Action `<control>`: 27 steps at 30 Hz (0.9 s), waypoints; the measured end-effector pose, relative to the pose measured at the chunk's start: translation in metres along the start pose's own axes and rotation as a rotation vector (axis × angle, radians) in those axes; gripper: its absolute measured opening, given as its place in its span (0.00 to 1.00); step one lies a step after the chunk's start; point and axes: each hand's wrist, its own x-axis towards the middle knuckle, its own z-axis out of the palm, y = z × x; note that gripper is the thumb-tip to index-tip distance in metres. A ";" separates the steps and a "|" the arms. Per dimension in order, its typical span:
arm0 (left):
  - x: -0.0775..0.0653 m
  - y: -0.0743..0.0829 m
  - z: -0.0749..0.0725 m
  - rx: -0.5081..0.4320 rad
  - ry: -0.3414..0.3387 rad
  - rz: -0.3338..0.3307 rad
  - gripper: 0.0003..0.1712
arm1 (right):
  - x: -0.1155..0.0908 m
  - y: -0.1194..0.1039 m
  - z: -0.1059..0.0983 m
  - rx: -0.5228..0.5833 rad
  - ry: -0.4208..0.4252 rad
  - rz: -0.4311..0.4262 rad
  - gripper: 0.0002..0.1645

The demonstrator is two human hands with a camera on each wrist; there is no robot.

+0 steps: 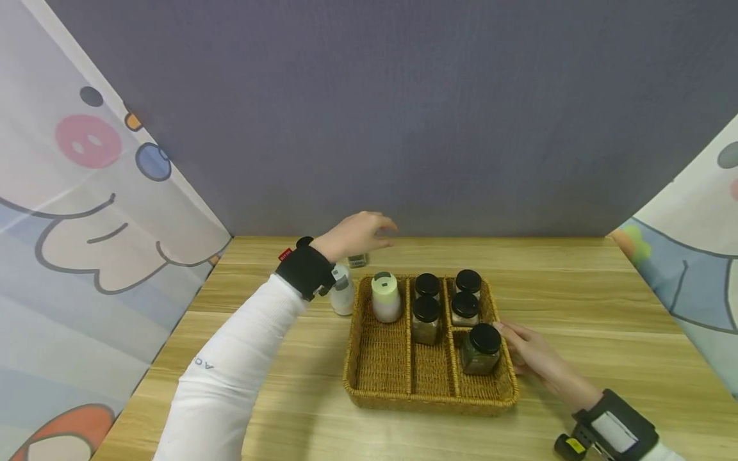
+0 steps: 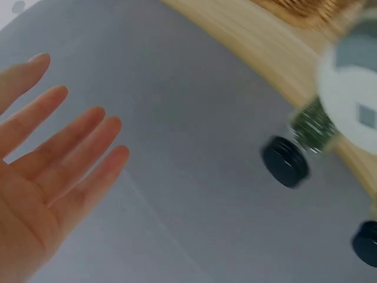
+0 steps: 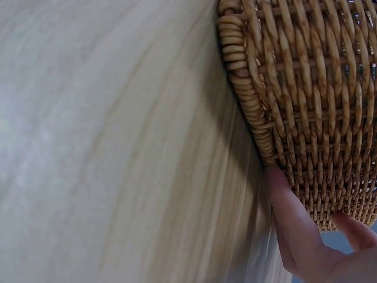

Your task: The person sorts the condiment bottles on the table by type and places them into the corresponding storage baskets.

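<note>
My left hand reaches over the table just behind the wicker basket. In the left wrist view its fingers are spread, with nothing in them. Beneath its wrist stand a white bottle and a small jar, partly hidden by the hand. At the basket's right side, my right hand touches the outer wall; the right wrist view has one fingertip low at the bottom edge and another digit against the weave. Inside are a white bottle with a pale green lid and several black-lidded jars, including a green-filled one.
Another black lid shows behind the left wristband. A black-lidded jar of green herbs appears in the left wrist view. A grey wall rises behind the wooden table, with cartoon-printed sheets at both sides.
</note>
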 end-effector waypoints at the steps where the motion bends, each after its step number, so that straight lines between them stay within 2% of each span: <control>1: -0.002 -0.005 0.000 -0.005 0.008 -0.007 0.20 | 0.000 0.000 0.000 -0.002 0.000 -0.001 0.46; 10: -0.013 -0.041 0.003 -0.079 0.009 -0.104 0.20 | -0.001 -0.001 0.000 -0.010 0.007 -0.004 0.46; 18: -0.019 -0.064 0.006 -0.079 0.018 -0.183 0.19 | 0.000 0.000 0.001 -0.036 0.009 0.001 0.45; 23: -0.024 -0.077 0.009 -0.084 0.013 -0.255 0.20 | 0.001 0.000 0.001 -0.045 0.010 0.002 0.46; 27: -0.029 -0.085 0.012 -0.083 0.032 -0.270 0.20 | 0.001 -0.001 0.001 -0.054 0.014 0.003 0.46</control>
